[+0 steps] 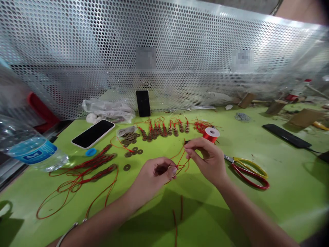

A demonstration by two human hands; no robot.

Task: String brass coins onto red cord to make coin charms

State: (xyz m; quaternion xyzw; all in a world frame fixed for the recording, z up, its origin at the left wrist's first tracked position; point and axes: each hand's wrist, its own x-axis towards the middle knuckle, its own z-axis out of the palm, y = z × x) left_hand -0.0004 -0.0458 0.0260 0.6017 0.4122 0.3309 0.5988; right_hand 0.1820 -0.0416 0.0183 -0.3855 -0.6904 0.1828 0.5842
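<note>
My left hand [157, 174] is closed in a pinch on a small brass coin [172, 169] and on the red cord [183, 161] running through it. My right hand [207, 158] pinches the same red cord a little higher, to the right. Both hands hover over the middle of the green table [282, 185]. A spool of red cord [211, 134] stands just behind my right hand. Loose coins [130, 139] lie behind my left hand, with a row of strung coin bundles [164, 129] beyond them.
Red-and-yellow scissors [248, 170] lie right of my right hand. Long corded coin strings [89, 169] sprawl at left, by a water bottle [31, 145] and a phone [93, 133]. A second phone [143, 103] leans on the perforated metal screen [180, 51]. A black bar [286, 136] lies at right.
</note>
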